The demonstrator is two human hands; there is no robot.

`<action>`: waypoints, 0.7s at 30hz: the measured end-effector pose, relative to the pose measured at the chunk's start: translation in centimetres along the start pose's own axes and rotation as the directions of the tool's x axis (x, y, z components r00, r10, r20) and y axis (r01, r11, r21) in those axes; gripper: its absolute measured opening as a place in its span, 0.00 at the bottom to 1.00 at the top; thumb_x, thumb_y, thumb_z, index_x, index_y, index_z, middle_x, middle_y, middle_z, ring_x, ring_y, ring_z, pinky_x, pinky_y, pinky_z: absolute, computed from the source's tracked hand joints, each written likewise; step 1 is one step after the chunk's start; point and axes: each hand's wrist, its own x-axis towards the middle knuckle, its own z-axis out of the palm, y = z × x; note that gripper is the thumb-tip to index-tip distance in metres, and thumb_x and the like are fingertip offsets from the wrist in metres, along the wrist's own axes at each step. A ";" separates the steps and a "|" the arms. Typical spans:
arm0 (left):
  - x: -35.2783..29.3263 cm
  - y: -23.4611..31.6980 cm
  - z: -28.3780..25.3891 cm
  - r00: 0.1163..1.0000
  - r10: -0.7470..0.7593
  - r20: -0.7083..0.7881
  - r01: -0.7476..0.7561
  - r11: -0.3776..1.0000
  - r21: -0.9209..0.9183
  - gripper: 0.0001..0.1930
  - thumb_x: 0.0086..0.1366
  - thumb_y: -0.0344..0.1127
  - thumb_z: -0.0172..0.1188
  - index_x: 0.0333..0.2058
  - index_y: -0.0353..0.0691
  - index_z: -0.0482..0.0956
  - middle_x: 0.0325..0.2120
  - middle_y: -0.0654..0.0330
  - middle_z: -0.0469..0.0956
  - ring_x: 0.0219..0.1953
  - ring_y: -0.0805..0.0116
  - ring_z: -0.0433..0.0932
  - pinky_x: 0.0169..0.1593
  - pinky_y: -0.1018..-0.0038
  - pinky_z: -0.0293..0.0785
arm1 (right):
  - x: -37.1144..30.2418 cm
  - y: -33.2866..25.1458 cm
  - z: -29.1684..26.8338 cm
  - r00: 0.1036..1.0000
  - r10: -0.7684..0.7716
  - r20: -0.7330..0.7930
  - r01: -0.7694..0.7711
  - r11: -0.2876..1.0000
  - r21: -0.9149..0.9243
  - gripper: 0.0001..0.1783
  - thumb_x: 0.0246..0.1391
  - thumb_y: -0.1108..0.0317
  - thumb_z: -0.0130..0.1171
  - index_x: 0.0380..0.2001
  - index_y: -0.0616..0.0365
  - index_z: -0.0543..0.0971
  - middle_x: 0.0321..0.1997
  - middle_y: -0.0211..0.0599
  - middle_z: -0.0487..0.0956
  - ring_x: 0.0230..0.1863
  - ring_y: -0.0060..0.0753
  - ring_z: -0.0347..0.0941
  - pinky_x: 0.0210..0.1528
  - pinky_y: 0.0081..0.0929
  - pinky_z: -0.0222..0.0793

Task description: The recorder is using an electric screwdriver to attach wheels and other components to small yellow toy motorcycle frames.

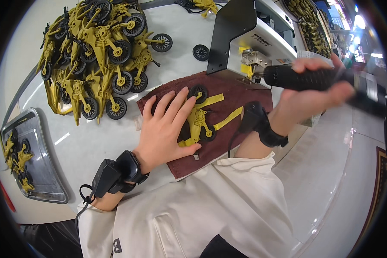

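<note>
My left hand point(170, 122) lies with fingers spread over a dark red cloth point(241, 96), partly covering a yellow toy motorcycle point(196, 120) with black wheels. Its thumb rests beside the toy's lower end, and the palm hides part of the toy. Two yellow strips point(228, 118) extend from the toy toward the right. My right hand point(311, 92) is wrapped round a black electric screwdriver point(294, 78), held nearly level. The screwdriver's tip points left into the metal front of a screw feeder point(256, 58); whether a screw sits on it, I cannot tell.
A large heap of yellow toy motorcycles point(94, 56) covers the far left of the table. One loose black wheel point(201, 52) lies left of the feeder's black side plate point(232, 34). A metal tray point(51, 172) with several toy pieces stands at the left edge.
</note>
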 end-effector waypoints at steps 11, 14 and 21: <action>-0.4 -0.2 0.1 1.000 0.007 -0.007 -0.007 1.000 -0.002 0.47 0.37 0.56 0.66 0.56 0.41 0.62 0.59 0.54 0.59 0.57 0.53 0.59 0.59 0.52 0.49 | -9.2 -2.9 -4.7 0.869 -0.047 0.492 -0.260 0.802 0.537 0.49 0.42 0.34 0.59 0.52 0.66 0.56 0.28 0.47 0.75 0.21 0.39 0.71 0.26 0.36 0.68; -0.4 -0.2 0.0 1.000 -0.008 -0.012 0.008 1.000 0.002 0.47 0.36 0.55 0.67 0.57 0.42 0.62 0.59 0.55 0.59 0.58 0.53 0.59 0.59 0.52 0.49 | -10.2 -3.0 -5.0 0.854 -0.087 0.512 -0.242 0.806 0.540 0.49 0.43 0.34 0.58 0.52 0.65 0.53 0.31 0.48 0.75 0.24 0.41 0.72 0.28 0.37 0.68; -0.2 -0.1 0.2 1.000 0.003 -0.017 -0.003 1.000 -0.007 0.47 0.36 0.54 0.67 0.57 0.42 0.62 0.59 0.55 0.59 0.58 0.54 0.59 0.59 0.53 0.48 | -11.1 -2.6 -5.2 0.857 -0.055 0.512 -0.265 0.806 0.530 0.47 0.44 0.39 0.61 0.52 0.66 0.54 0.33 0.49 0.75 0.26 0.41 0.73 0.29 0.38 0.69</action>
